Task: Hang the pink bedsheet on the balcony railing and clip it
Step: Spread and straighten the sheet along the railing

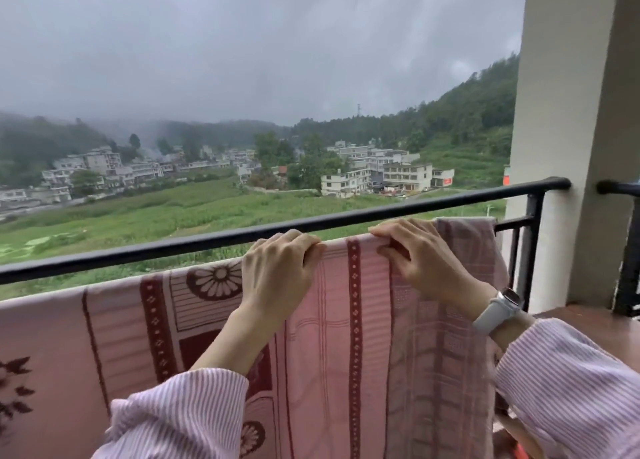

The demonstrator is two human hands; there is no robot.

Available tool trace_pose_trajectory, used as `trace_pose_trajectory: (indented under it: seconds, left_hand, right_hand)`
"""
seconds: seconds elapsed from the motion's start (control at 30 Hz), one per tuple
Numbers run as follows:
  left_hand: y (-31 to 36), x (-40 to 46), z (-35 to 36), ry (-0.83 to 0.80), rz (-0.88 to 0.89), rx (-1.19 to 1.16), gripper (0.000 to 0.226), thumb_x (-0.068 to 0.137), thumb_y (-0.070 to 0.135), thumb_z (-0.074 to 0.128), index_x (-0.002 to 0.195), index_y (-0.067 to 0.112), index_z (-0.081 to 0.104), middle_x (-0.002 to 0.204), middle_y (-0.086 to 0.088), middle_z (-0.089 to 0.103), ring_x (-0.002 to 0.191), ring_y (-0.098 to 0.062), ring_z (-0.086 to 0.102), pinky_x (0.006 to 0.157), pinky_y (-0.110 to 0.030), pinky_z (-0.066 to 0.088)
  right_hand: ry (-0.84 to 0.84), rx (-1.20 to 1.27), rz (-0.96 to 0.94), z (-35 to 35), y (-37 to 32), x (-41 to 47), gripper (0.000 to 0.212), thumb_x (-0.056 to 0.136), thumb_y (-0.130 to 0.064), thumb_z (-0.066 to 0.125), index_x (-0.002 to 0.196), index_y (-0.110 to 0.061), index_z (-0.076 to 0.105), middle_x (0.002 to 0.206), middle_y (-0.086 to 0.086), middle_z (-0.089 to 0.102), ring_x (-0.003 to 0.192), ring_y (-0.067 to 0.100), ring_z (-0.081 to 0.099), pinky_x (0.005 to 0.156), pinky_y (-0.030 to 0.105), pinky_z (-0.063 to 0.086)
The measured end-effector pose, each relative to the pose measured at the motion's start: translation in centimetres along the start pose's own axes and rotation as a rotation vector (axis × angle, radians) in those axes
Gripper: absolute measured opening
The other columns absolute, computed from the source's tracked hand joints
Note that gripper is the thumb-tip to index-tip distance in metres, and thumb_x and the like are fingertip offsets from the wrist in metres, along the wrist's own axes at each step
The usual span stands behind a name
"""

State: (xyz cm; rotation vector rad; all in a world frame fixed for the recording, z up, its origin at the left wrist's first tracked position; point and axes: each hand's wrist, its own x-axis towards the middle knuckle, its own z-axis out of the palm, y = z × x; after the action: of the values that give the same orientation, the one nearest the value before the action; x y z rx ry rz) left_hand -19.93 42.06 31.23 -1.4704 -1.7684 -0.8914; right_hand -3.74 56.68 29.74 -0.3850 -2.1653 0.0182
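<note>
Two striped pink sleeves enter at the bottom of the view, one at 7 o'clock and one at 4 o'clock, the right wrist carrying a pale watch. Beyond them the pink bedsheet hangs across the lower half, patterned with dark red bands, squares and round flower shapes; its top edge is draped over a lower rail hidden beneath the cloth, from 9 o'clock up toward 3 o'clock. At the right end a paler, checked layer of the sheet is bunched in folds.

The left hand sits just below centre on the top fold, fingers curled together over the edge and gripping the cloth. The right hand lies just beside it toward 3 o'clock, fingers bent and pinching a small pleat of the sheet at the fold.

Just above both hands runs the black top bar of the balcony railing, slanting upward to a black post at 3 o'clock next to a pale column. A brown ledge shows at the column's foot.

Farther off lie green fields, white buildings, wooded hills and a grey cloudy sky.
</note>
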Motion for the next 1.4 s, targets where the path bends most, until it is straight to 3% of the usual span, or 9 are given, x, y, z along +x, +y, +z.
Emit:
trace_pose_trajectory:
  seconds: [0.17, 0.33, 0.5, 0.7, 0.87, 1.03, 1.23, 1.33, 1.4]
  left_hand:
    - [2.1, 1.5, 1.8, -0.005, -0.014, -0.07, 0.015, 0.083, 0.033, 0.063, 0.084, 0.018, 0.067, 0.083, 0.004, 0.071, 0.071, -0.022, 0.063, 0.061, -0.025, 0.032]
    - [4.8, 3.4, 2.8, 0.039, 0.02, -0.109, 0.013, 0.085, 0.027, 0.062, 0.083, 0.015, 0.067, 0.081, 0.001, 0.072, 0.067, -0.022, 0.063, 0.061, -0.025, 0.031]
    - [7.1, 4.1, 5.4, -0.029, 0.065, -0.096, 0.025, 0.088, 0.038, 0.054, 0.098, 0.018, 0.065, 0.097, 0.002, 0.07, 0.084, -0.022, 0.063, 0.076, -0.031, 0.039]
    - [8.2, 4.4, 6.9, -0.068, 0.06, -0.111, 0.025, 0.09, 0.034, 0.051, 0.094, 0.017, 0.069, 0.095, 0.003, 0.07, 0.08, -0.025, 0.064, 0.067, -0.032, 0.041]
    - [9.4, 4.3, 6.9, -0.093, 0.082, -0.083, 0.024, 0.092, 0.031, 0.048, 0.094, 0.015, 0.066, 0.096, 0.002, 0.068, 0.083, -0.021, 0.062, 0.074, -0.031, 0.039]
    - [2.5, 0.3, 2.7, 0.038, 0.09, 0.103, 0.022, 0.086, 0.03, 0.055, 0.098, 0.016, 0.067, 0.099, 0.0, 0.071, 0.092, -0.022, 0.063, 0.095, -0.046, 0.036]
    - [-8.3, -5.7, -5.9, -0.046, -0.071, 0.288, 0.049, 0.088, 0.046, 0.034, 0.12, 0.016, 0.056, 0.123, -0.005, 0.061, 0.118, -0.025, 0.052, 0.106, -0.052, 0.024]
    - [-15.3, -9.7, -12.0, -0.142, -0.145, 0.41, 0.056, 0.089, 0.044, 0.035, 0.139, 0.018, 0.034, 0.143, -0.009, 0.04, 0.134, -0.029, 0.033, 0.11, -0.05, 0.019]
    - [-20.3, -12.9, -16.7, -0.239, -0.235, 0.5, 0.068, 0.091, 0.039, 0.043, 0.143, 0.028, 0.001, 0.154, -0.005, 0.011, 0.142, -0.027, 0.007, 0.114, -0.05, 0.009]
  right_hand:
    - [0.042, 0.212, 0.093, -0.7, 0.3, 1.3, 0.007, 0.081, -0.004, 0.061, 0.081, -0.01, 0.064, 0.09, 0.001, 0.07, 0.086, 0.015, 0.062, 0.087, 0.036, 0.047]
    - [0.163, -0.059, 0.046, -2.7, 2.6, 1.4, 0.004, 0.085, -0.011, 0.058, 0.081, -0.01, 0.06, 0.078, 0.004, 0.066, 0.072, 0.014, 0.052, 0.078, 0.032, 0.04]
    - [0.231, -0.054, 0.13, -4.1, 5.6, -0.4, 0.01, 0.085, -0.017, 0.06, 0.095, -0.016, 0.063, 0.093, -0.003, 0.067, 0.087, 0.01, 0.054, 0.083, 0.03, 0.038]
    - [0.125, 0.093, 0.177, -4.5, 6.9, -1.2, 0.009, 0.084, -0.006, 0.059, 0.089, -0.011, 0.064, 0.096, -0.002, 0.063, 0.097, 0.018, 0.057, 0.09, 0.042, 0.044]
    - [0.255, -0.171, 0.216, -4.0, 6.4, -0.9, 0.009, 0.085, -0.007, 0.055, 0.09, -0.012, 0.06, 0.088, 0.003, 0.067, 0.087, 0.024, 0.059, 0.084, 0.024, 0.025]
    - [0.171, -0.261, 0.065, -0.5, 2.4, -2.7, 0.036, 0.087, -0.021, 0.044, 0.12, -0.01, 0.052, 0.119, 0.008, 0.06, 0.117, 0.025, 0.05, 0.109, 0.047, 0.021]
    - [0.083, -0.177, -0.096, 6.9, -9.8, -0.6, 0.043, 0.089, -0.026, 0.038, 0.128, -0.009, 0.046, 0.133, 0.013, 0.05, 0.13, 0.029, 0.038, 0.11, 0.058, 0.019]
    - [0.059, -0.123, -0.193, 11.8, -18.2, 0.6, 0.045, 0.088, -0.027, 0.041, 0.13, -0.01, 0.046, 0.136, 0.017, 0.047, 0.131, 0.032, 0.036, 0.109, 0.058, 0.021]
    - [0.031, -0.099, -0.217, 14.9, -24.3, 1.4, 0.047, 0.088, -0.028, 0.039, 0.131, -0.011, 0.045, 0.139, 0.018, 0.043, 0.133, 0.033, 0.033, 0.11, 0.058, 0.019]
